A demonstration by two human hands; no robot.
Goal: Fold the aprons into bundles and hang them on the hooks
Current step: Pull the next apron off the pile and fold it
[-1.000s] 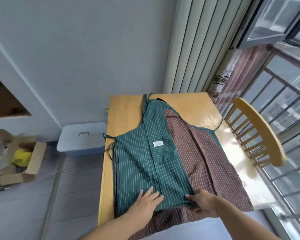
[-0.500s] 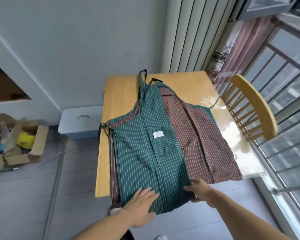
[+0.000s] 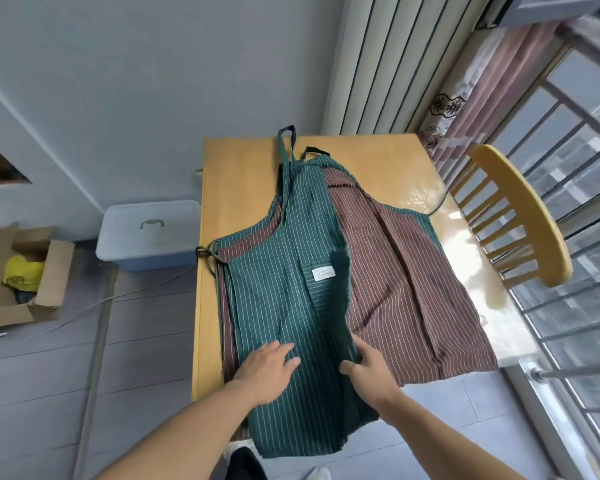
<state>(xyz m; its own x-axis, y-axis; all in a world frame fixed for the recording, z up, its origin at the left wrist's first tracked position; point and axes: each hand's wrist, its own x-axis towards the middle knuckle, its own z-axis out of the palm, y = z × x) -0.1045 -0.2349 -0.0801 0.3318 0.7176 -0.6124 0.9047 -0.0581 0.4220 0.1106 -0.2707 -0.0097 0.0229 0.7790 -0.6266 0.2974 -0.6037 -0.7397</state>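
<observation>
Head view shows your 2 hands at the near edge of the wooden table (image 3: 243, 174). The green striped apron (image 3: 284, 289) lies folded lengthwise on top of the brown striped apron (image 3: 406, 289), and its lower end hangs over the near table edge. Your left hand (image 3: 264, 368) lies flat on the green cloth, fingers straight and a little spread, pressing and not gripping anything. Your right hand (image 3: 369, 368) is at the right edge of the green apron; the thumb lies on top, and the fingers seem to go around the folded edge, but I cannot tell surely how tight they hold it. The neck strap (image 3: 286, 143) points to the far side of the table. A white label (image 3: 323, 273) is on the pocket. The brown apron spreads flat to the right, near the wooden chair (image 3: 523, 216). On the floor at the left stand a blue storage box (image 3: 149, 233) and a cardboard box (image 3: 49, 282).
</observation>
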